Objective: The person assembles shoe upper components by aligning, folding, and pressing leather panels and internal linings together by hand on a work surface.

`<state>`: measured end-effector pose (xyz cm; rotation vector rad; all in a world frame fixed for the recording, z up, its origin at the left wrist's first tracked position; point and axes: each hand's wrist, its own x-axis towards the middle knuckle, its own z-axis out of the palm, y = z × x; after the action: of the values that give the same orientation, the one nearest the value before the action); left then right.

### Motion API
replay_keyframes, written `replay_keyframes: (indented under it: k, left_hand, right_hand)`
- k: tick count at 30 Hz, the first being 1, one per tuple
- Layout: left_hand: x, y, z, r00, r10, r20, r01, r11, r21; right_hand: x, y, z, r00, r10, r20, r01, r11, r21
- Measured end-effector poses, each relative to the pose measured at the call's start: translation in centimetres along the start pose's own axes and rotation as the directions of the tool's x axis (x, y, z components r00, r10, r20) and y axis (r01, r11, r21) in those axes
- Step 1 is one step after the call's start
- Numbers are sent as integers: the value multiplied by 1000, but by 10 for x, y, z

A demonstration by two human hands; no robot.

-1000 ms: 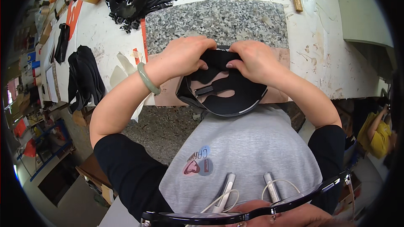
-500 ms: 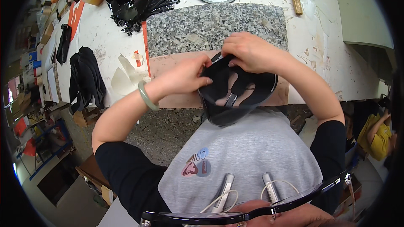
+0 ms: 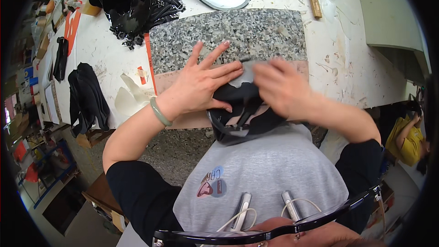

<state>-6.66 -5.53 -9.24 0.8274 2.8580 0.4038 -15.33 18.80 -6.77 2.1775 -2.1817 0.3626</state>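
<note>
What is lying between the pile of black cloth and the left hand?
In the head view, between the black cloth and left hand lie cream scraps, a small orange piece, an orange strip and some pink mat.

Downward head-worn fisheye, seemingly near the worktable (image 3: 331, 36)

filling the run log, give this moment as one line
left grip: fingers spread, thumb at black curved piece | right grip: blurred, over the piece's right side | nearby: speckled slab, black strips
</note>
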Motion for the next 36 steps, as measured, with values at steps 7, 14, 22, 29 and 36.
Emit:
replay_keyframes:
  k: [7, 14, 22, 29, 36]
  left_hand:
    - [5, -6, -2, 997, 27, 67, -20, 994, -107]
    - [6, -14, 7, 998, 14, -56, -26, 975, -221]
    - [-7, -26, 9, 976, 105, -189, -149, 961, -234]
    - [-11, -30, 13, 959, 284, -5, -282, 950, -135]
    - [15, -43, -2, 945, 286, 160, -278, 958, -70]
  right_hand:
    - [-12, -13, -16, 994, 69, 80, -84, 975, 205]
    - [17, 39, 2, 860, 389, 330, -489, 813, 316]
    - [36, 51, 19, 740, 477, 474, -630, 737, 243]
    - [38, 46, 26, 752, 493, 438, -616, 762, 200]
    - [30, 50, 7, 753, 401, 522, -620, 699, 357]
